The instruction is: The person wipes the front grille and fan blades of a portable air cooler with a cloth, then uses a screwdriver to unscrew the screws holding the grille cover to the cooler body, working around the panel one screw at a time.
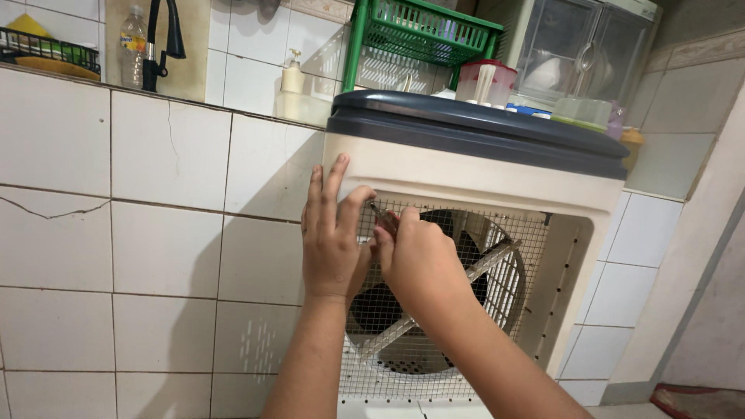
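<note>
Both hands work at the air cooler's (466, 167) wire mesh (434, 365): left hand (332, 240) flat, bracing; right hand (419, 260) closed around a screwdriver (382, 217) (tip hidden). Slipping could gouge the bracing fingers.

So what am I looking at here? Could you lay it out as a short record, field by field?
place: tiled kitchen corner beside a counter
main thing: cream air cooler with a dark grey top, standing on the floor
its back: wire mesh over a round fan opening
left hand: flat against the upper left corner of the mesh and casing
right hand: closed around a small tool, tip at the mesh's top left corner
on the counter: green basket, soap dispenser, black tap
</note>
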